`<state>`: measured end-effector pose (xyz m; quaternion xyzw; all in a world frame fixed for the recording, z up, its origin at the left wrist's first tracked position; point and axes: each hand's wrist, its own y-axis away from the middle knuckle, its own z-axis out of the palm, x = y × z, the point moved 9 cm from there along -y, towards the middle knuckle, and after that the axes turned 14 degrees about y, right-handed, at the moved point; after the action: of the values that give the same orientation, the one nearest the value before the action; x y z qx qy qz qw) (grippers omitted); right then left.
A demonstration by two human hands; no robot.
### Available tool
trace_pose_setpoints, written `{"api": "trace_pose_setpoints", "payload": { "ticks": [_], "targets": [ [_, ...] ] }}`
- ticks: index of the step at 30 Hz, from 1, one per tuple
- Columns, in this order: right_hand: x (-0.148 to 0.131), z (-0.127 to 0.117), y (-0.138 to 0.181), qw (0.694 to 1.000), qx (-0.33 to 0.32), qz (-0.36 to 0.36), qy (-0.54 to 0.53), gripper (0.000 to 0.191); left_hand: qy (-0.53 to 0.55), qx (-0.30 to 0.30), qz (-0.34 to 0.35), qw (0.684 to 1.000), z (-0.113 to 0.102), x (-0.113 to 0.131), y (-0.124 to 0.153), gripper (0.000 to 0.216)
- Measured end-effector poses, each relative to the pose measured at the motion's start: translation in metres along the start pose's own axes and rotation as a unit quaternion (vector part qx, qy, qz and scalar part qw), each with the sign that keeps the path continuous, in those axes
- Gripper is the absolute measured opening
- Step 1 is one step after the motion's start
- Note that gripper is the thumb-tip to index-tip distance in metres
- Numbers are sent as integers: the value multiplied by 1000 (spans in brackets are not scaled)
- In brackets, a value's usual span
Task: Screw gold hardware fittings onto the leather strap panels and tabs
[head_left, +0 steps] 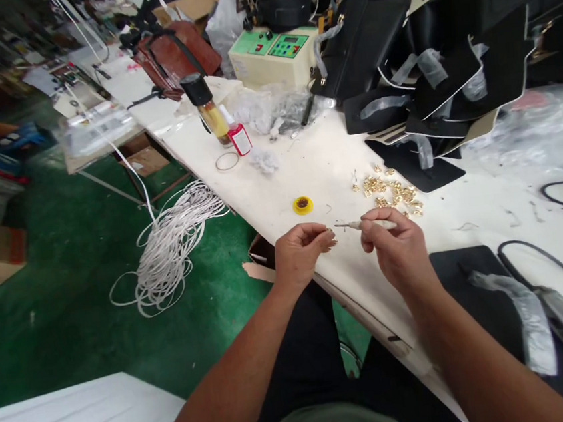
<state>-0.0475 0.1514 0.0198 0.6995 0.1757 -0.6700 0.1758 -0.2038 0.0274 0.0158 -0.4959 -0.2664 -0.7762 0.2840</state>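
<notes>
My left hand [300, 254] is closed in a pinch on a small gold metal fitting [332, 238] near the table's front edge. Most of the fitting is hidden by the fingers. My right hand [399, 242] grips a thin screwdriver [356, 225] with a pale handle, its dark shaft pointing left at the fitting. Whether the tip touches the fitting, I cannot tell. Just beyond the hands sits a round yellow container [302, 205] with small dark bits in it. A loose heap of gold fittings [395, 192] lies past my right hand.
White table [327, 166]. Red-labelled bottle [240, 139] and black-capped bottle [208, 111] stand at the back left, near a green-topped machine [272, 54]. Black bag pieces [451, 99] are piled back right. Another black piece [474, 278] lies beside my right forearm. Coiled white cord [174, 242] covers the floor left.
</notes>
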Motion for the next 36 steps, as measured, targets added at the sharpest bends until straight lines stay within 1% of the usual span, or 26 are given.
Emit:
{"api": "trace_pose_setpoints", "payload": {
  "ticks": [3, 9, 15, 20, 29, 36],
  "targets": [
    [0, 1, 2, 1000, 3, -1, 18, 25, 20, 5, 1, 1000, -2, -2, 0, 27],
    [-4, 0, 4, 999, 10, 8, 47, 25, 22, -22, 11, 999, 2, -4, -1, 23],
    [-5, -2, 4, 998, 22, -1, 61, 24, 58, -30, 12, 998, 3, -9, -2, 41],
    [-8, -2, 5, 997, 10, 1, 70, 23, 21, -37, 23, 999, 2, -6, 0, 45],
    [-11, -2, 6, 995, 8, 3, 95, 23, -99, -44, 65, 992, -1, 2, 2, 48],
    [-16, -2, 7, 993, 11, 5, 118, 22, -114, -45, 70, 990, 0, 2, 3, 49]
  ]
}}
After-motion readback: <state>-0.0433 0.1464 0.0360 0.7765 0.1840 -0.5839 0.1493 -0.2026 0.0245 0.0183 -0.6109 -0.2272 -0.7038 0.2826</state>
